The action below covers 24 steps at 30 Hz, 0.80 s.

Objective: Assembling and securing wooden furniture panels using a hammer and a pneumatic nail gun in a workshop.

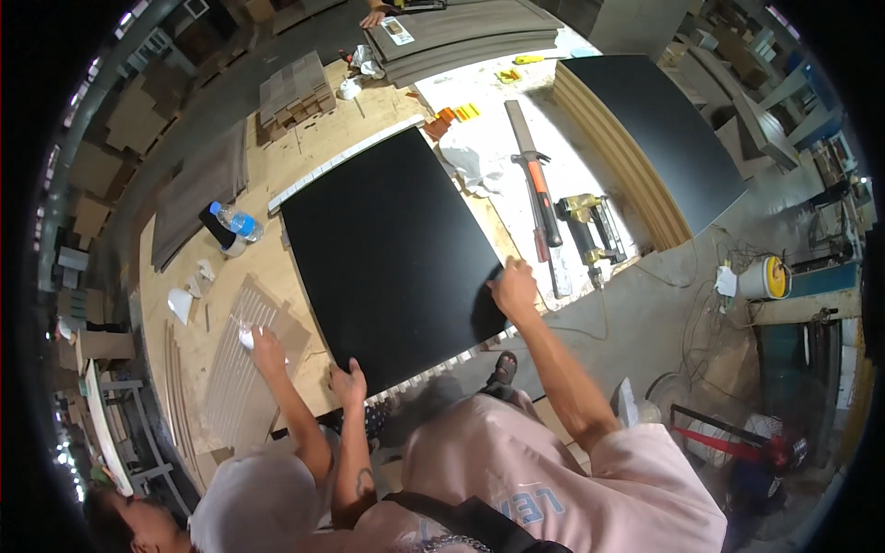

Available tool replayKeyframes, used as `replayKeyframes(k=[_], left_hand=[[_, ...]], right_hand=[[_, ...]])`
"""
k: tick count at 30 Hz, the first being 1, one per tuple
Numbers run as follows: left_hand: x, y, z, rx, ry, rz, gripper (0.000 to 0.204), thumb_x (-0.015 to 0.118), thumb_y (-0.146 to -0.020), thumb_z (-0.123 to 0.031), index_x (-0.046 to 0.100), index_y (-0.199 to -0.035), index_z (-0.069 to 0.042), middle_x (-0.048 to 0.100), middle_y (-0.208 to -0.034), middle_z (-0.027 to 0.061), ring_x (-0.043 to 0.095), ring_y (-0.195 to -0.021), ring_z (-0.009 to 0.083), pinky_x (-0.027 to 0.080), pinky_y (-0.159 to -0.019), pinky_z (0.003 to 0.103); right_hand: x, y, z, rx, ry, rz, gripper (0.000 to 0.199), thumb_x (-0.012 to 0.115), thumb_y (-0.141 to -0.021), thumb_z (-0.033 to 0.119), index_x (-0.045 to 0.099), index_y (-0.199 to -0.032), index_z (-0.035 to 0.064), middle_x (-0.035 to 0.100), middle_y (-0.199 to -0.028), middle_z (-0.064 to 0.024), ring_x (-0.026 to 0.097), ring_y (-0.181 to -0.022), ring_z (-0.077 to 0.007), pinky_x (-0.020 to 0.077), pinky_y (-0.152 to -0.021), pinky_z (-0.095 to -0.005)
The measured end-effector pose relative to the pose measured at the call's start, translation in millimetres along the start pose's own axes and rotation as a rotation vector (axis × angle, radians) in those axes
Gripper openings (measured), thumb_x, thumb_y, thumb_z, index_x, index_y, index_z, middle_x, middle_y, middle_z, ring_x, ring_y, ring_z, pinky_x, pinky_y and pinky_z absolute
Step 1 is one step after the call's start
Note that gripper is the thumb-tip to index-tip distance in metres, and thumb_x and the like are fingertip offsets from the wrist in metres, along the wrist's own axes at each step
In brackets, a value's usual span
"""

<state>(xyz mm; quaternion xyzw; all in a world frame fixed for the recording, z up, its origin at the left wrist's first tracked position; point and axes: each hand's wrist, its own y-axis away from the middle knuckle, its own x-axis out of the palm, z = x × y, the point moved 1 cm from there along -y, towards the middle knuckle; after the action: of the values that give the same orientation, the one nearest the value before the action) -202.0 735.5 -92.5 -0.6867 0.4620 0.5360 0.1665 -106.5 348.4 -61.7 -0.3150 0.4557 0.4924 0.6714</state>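
Observation:
A large black square panel (392, 253) lies on a plywood workbench (313, 138), on top of a white slatted strip. My right hand (513, 288) grips the panel's right edge near its near-right corner. My left hand (348, 381) sits on the panel's near corner with its fingers spread over the edge. Both my forearms reach up from a pink shirt at the bottom of the view.
A co-worker in a white cap (249, 502) at lower left presses a white pad (247, 337) onto a slatted board (235, 378). A water bottle (238, 222), an orange-handled hammer (539, 194), a yellow nail gun (590, 226) and stacked black panels (664, 129) surround the panel.

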Motion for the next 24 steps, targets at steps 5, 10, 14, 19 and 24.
replayKeyframes(k=[5, 10, 14, 19, 24], left_hand=[[13.6, 51.9, 46.7, -0.023, 0.145, -0.071, 0.030, 0.068, -0.080, -0.021, 0.063, -0.096, 0.005, 0.064, -0.089, 0.0284, 0.062, -0.091, 0.0415, 0.047, -0.083, 0.044], [5.5, 23.8, 104.5, -0.077, 0.280, -0.077, 0.018, 0.068, -0.084, -0.007, 0.063, -0.070, 0.003, 0.060, -0.066, 0.0059, 0.056, -0.054, 0.0167, 0.042, -0.049, 0.031], [15.5, 27.7, 79.1, -0.260, 0.484, 0.006, 0.016, 0.068, -0.086, -0.008, 0.067, -0.086, 0.008, 0.065, -0.077, 0.0091, 0.060, -0.060, 0.0152, 0.050, -0.048, 0.023], [13.9, 36.1, 79.1, -0.442, 0.695, -0.084, 0.025, 0.077, -0.079, -0.011, 0.070, -0.096, 0.006, 0.067, -0.082, 0.0094, 0.060, -0.064, 0.0162, 0.055, -0.059, 0.025], [10.8, 38.3, 83.3, -0.363, 0.815, 0.052, 0.033, 0.078, -0.078, -0.008, 0.065, -0.102, 0.010, 0.068, -0.088, 0.0163, 0.066, -0.071, 0.0205, 0.058, -0.065, 0.029]], right_hand=[[-11.1, 77.2, -64.6, 0.046, -0.262, -0.096, 0.025, 0.071, -0.078, 0.016, 0.064, -0.093, -0.0027, 0.063, -0.094, -0.0220, 0.060, -0.091, -0.0393, 0.0482, -0.074, -0.0450], [-14.8, 68.5, -73.7, 0.156, -0.567, 0.146, 0.017, 0.069, -0.079, 0.015, 0.069, -0.084, -0.0015, 0.063, -0.071, -0.0220, 0.061, -0.065, -0.0382, 0.0478, -0.063, -0.0417], [-21.1, 62.6, -87.6, 0.045, -0.405, 0.150, 0.018, 0.069, -0.081, 0.019, 0.071, -0.083, 0.0014, 0.066, -0.075, -0.0210, 0.065, -0.074, -0.0391, 0.0501, -0.069, -0.0444], [3.8, 56.5, -97.2, 0.027, -0.403, 0.152, 0.021, 0.073, -0.079, 0.023, 0.073, -0.084, 0.0026, 0.066, -0.070, -0.0182, 0.065, -0.067, -0.0345, 0.0497, -0.064, -0.0398], [-5.0, 50.8, -107.9, 0.116, -0.529, 0.311, 0.026, 0.074, -0.080, 0.027, 0.074, -0.088, 0.0019, 0.071, -0.072, -0.0117, 0.065, -0.065, -0.0161, 0.0491, -0.064, -0.0305]])
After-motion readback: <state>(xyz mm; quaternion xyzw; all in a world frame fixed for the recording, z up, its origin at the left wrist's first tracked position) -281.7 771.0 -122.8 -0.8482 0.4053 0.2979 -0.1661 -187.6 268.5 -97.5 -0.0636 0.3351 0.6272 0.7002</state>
